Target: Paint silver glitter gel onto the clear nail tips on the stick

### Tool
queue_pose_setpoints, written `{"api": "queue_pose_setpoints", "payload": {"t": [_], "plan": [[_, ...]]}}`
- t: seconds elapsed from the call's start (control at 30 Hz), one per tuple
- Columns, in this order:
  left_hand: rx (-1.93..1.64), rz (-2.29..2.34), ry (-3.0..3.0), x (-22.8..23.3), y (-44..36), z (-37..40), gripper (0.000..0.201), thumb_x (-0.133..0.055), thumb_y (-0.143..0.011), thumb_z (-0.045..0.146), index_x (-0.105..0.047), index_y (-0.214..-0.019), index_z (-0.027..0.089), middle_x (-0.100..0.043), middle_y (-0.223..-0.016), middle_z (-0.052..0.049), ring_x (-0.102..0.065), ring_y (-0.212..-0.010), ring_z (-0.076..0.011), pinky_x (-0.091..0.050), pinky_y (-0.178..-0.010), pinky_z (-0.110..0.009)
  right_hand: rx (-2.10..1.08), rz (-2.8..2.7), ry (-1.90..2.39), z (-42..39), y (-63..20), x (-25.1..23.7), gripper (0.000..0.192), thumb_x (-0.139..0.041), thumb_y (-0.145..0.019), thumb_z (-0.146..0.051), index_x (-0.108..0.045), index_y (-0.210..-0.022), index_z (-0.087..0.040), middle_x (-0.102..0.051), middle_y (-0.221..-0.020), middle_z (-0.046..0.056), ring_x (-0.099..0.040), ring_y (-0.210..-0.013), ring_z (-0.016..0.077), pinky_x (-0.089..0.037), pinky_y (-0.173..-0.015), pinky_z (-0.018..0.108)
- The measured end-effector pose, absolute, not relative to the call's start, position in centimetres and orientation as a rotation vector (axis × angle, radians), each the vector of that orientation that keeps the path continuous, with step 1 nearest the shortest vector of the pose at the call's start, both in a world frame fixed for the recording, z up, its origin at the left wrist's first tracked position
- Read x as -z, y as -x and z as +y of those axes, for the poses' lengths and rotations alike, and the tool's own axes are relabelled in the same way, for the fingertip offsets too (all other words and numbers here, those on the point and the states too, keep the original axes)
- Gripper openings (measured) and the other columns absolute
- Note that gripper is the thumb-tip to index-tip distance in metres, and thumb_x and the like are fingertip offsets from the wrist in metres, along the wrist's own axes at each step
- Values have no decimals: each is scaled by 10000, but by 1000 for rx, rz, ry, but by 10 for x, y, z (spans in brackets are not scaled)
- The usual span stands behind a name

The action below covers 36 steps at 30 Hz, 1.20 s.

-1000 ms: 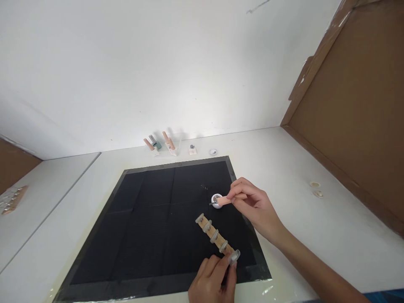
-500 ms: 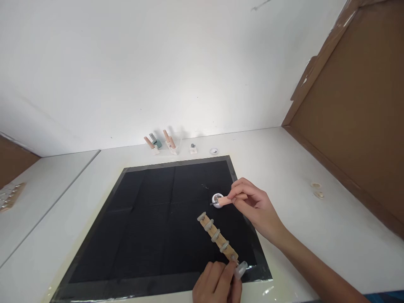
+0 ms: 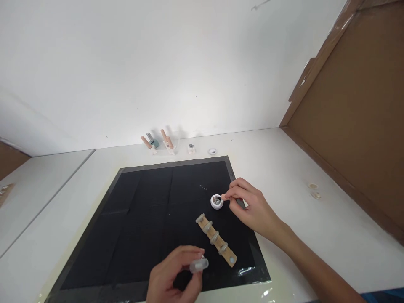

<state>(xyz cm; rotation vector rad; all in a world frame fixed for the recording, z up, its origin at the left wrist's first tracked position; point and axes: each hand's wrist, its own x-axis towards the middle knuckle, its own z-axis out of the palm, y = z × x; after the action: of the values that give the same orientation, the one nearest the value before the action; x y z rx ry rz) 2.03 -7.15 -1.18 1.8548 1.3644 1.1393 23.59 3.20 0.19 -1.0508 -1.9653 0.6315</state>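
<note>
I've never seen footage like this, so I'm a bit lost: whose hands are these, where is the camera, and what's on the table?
The camera sits on a person's head, looking down at their own two hands. A black mat lies on a white table. The left hand pinches a small clear fake nail. The right hand holds a small stick at a little white pot. Between them lies a wooden strip carrying more clear nails. Small bottles stand by the wall.

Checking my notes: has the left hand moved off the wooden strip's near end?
Yes: the left hand moved left of the wooden strip, holding a clear nail tip.
</note>
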Motion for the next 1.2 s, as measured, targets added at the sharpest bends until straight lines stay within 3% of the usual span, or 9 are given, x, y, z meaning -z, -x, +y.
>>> {"api": "queue_pose_setpoints", "payload": {"t": [0.23, 0.47, 0.63, 0.83, 1.2], "plan": [[-959, 1379, -1771, -23, 1, -35, 125, -539, -751, 103, -594, -678, 188, -634, -676, -14, -601, -581, -119, -496, -521, -175, -292, -2320, 884, 36, -235, 3, 217, -413, -823, -12, -589, -824, -140, -570, -870, 95, -553, -708, 176, -501, -582, 299], [-863, 1349, -1817, -31, 11, -4, 88, -534, -763, 112, -580, -744, 185, -590, -737, -8, -583, -644, -122, -489, -583, -196, -116, -2402, 792, 40, -234, 5, 207, -418, -829, 5, -579, -806, -123, -590, -849, 107, -548, -730, 196, -513, -589, 318], [-764, 1296, -1661, -26, 12, 15, 54, -560, -791, 176, -601, -756, 177, -598, -724, -10, -567, -633, -129, -472, -575, -220, -117, -2418, 773, 42, -233, 8, 204, -429, -823, 15, -571, -809, -131, -592, -857, 103, -533, -721, 189, -503, -585, 313], [-884, 1260, -1341, -11, 18, 25, 82, -608, -793, 250, -621, -808, 170, -658, -773, -28, -616, -720, -144, -508, -672, -246, -193, -2373, 766, 43, -230, 11, 235, -448, -839, 14, -567, -986, -126, -590, -919, 110, -541, -788, 189, -513, -631, 305], [-919, 1253, -1122, 2, 22, 22, 125, -710, -710, 259, -634, -715, 159, -632, -646, 10, -564, -598, -104, -484, -575, -211, -467, -2130, 850, 46, -222, 22, 332, -528, -875, -38, -530, -1147, -229, -645, -996, 57, -588, -921, 181, -522, -792, 335]]}}
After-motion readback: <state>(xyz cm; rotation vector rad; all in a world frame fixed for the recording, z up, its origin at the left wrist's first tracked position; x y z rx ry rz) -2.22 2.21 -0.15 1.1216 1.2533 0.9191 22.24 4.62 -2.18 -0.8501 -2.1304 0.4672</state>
